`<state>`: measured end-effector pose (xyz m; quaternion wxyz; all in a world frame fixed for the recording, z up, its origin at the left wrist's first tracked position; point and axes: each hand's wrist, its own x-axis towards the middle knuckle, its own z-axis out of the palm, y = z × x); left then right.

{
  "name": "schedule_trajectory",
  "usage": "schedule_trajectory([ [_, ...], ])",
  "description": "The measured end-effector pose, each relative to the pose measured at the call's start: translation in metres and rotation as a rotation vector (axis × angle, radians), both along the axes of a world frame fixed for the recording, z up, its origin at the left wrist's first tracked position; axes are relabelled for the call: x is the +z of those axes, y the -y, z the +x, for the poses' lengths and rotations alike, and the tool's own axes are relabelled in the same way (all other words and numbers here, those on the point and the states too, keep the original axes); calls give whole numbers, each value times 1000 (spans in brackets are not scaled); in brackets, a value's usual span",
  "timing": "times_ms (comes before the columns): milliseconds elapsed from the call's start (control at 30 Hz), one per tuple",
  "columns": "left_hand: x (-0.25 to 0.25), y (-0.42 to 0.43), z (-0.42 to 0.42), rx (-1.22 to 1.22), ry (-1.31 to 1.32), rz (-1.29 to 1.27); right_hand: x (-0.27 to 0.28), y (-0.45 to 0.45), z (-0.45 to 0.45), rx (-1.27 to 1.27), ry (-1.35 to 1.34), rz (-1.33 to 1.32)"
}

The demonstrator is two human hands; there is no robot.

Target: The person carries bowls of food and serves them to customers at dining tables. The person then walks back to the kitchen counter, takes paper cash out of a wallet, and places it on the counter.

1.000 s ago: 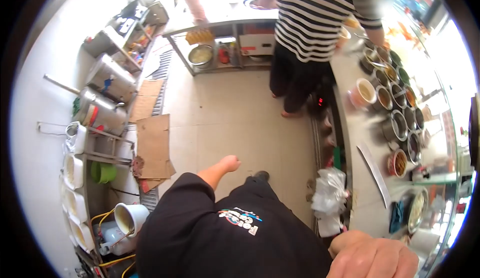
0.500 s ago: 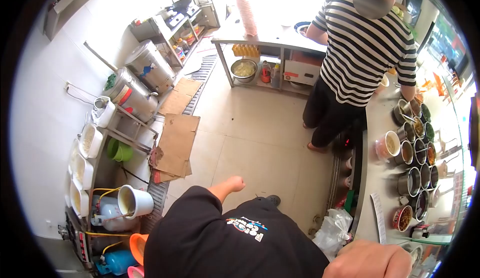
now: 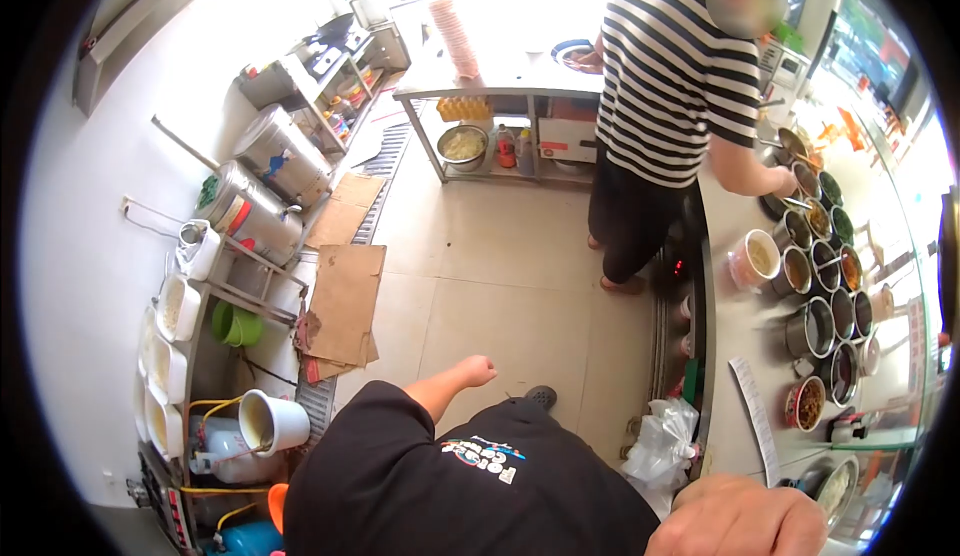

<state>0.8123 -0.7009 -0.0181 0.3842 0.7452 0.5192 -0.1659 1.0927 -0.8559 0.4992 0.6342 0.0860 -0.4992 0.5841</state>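
Observation:
My left hand (image 3: 478,370) hangs over the tiled floor in front of my black shirt (image 3: 470,486), closed in a loose fist with nothing showing in it. At the lower right, my right hand (image 3: 740,518) is by the counter's near end, knuckles up and fingers curled. Its palm side is hidden, so I cannot see what it may grip. Close to it are a long paper slip (image 3: 754,418) on the counter and a clear plastic bag (image 3: 662,441) beside the counter's edge. A metal bowl (image 3: 836,486) stands to its right.
A person in a striped shirt (image 3: 660,76) stands at the counter (image 3: 735,306), one hand over several metal pots (image 3: 810,328). A paper tub (image 3: 753,260) stands nearby. Ahead is a worktable (image 3: 500,84). Flattened cardboard (image 3: 345,301), steel drums (image 3: 250,196) and a white bucket (image 3: 273,423) are left.
The view has shifted slightly. The other person has turned more toward the counter and stretched an arm over the pots. My hands keep nearly the same pose.

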Motion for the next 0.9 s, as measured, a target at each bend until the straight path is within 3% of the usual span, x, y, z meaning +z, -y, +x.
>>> schedule_trajectory([
  [267, 5, 6, 44, -121, 71, 10, -2, 27, 19, -152, -13, -31],
  [600, -33, -11, 33, -265, -101, -62, -19, 53, 44, -379, 16, 18],
  [733, -29, -26, 67, -324, -189, -149, -16, 63, 37, -594, -27, -142],
  [833, -39, -36, 97, -419, -97, -85, -23, 66, 44, -633, 136, -69],
  [900, -41, -41, 118, -456, -53, -73, -23, 70, 43, -833, 311, -79],
])
